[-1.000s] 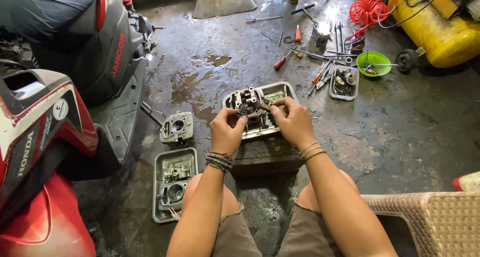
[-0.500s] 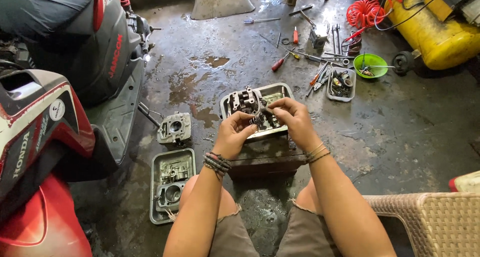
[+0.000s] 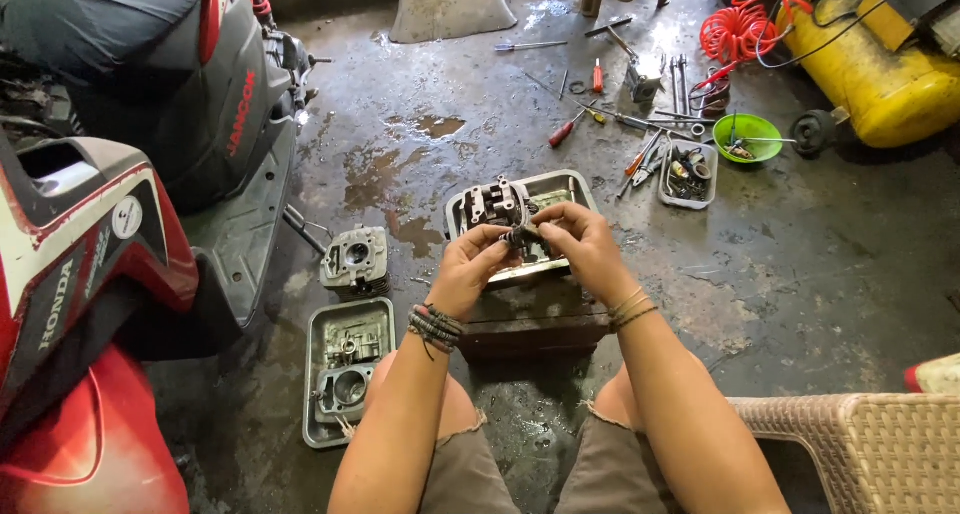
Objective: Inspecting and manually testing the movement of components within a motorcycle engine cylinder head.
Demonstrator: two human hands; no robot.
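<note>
Both hands meet in the middle of the scene, raised just above a metal tray (image 3: 570,189) that sits on a dark wooden block (image 3: 530,324). The left hand (image 3: 472,269) and the right hand (image 3: 580,249) share a small dark engine part (image 3: 518,238), which lies between the fingertips of the two hands. The left thumb and forefinger pinch it from the left; the right thumb and forefinger pinch it from the right, with the other right fingers curled loosely behind. The part is too small and shaded to tell its exact shape.

Just beyond the hands, inside the far left corner of the tray, stands a grey cylinder head (image 3: 492,204) with its parts upright.

On the wet concrete floor (image 3: 800,274), left of the block, an engine cylinder (image 3: 356,259) stands by itself, and nearer than it lies a second tray (image 3: 318,374) with more grey engine pieces. A red and black scooter (image 3: 110,224) fills the left side. Far right are scattered screwdrivers (image 3: 570,129), a small tray of bits (image 3: 688,174), a green bowl (image 3: 748,137), a coiled red hose (image 3: 740,29) and a yellow tank (image 3: 880,69). A woven chair (image 3: 860,444) is near right.
</note>
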